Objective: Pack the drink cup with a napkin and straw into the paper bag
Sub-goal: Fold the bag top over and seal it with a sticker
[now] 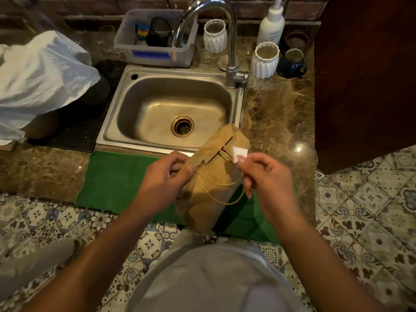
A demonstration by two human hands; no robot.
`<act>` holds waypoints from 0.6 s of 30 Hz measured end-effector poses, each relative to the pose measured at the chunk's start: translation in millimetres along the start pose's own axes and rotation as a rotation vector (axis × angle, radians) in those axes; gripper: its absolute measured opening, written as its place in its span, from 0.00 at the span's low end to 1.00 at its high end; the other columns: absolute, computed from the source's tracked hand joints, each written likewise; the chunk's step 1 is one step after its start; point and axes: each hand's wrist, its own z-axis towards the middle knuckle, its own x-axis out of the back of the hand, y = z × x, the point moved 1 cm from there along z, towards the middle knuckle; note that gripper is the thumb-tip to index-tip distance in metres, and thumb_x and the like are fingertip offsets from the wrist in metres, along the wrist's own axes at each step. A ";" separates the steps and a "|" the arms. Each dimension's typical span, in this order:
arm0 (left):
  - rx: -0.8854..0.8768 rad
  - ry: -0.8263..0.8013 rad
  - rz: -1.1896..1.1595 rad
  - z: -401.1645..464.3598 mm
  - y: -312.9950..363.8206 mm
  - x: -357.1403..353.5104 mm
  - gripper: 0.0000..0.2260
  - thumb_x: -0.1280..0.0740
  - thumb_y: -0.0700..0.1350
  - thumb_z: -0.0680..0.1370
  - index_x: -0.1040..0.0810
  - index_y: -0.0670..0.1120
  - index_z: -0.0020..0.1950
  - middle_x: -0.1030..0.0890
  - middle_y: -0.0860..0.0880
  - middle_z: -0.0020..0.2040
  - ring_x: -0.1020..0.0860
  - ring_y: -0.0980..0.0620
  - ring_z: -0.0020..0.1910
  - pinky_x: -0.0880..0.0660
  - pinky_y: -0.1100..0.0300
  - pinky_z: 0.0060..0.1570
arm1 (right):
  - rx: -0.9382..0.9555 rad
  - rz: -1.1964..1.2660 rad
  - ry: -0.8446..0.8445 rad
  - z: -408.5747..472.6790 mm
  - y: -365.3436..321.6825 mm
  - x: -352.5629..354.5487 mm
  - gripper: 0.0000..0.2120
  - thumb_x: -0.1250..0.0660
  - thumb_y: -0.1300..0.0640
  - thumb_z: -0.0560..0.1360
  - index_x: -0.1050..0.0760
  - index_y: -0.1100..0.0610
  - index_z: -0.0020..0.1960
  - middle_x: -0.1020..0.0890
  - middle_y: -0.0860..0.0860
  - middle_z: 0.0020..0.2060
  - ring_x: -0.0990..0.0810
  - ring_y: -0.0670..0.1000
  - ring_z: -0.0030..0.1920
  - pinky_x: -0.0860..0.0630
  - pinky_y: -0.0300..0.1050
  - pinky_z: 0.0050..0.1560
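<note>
A brown paper bag with twine handles is held tilted above the green mat, its far end over the sink's front rim. My left hand grips the bag's left side, thumb across the front. My right hand is at the bag's right side and pinches a small white piece, which looks like a napkin or a tag, near the bag's top. No drink cup or straw is visible.
A steel sink with a tall faucet lies behind the bag. A white plastic bag sits at the left. A plastic tub, white ribbed cups, a blue mug and a pump bottle stand at the back. A dark wooden cabinet rises on the right.
</note>
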 end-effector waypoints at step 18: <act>0.234 -0.474 0.027 -6.7 0.9 -23.0 0.08 0.37 0.44 0.84 0.18 0.47 0.54 0.15 0.45 0.35 0.17 0.45 0.27 0.22 0.58 0.26 | 0.019 -0.447 0.180 -23.7 46.2 -23.5 0.10 0.22 0.50 0.71 0.21 0.48 0.36 0.17 0.38 0.31 0.22 0.38 0.30 0.27 0.33 0.32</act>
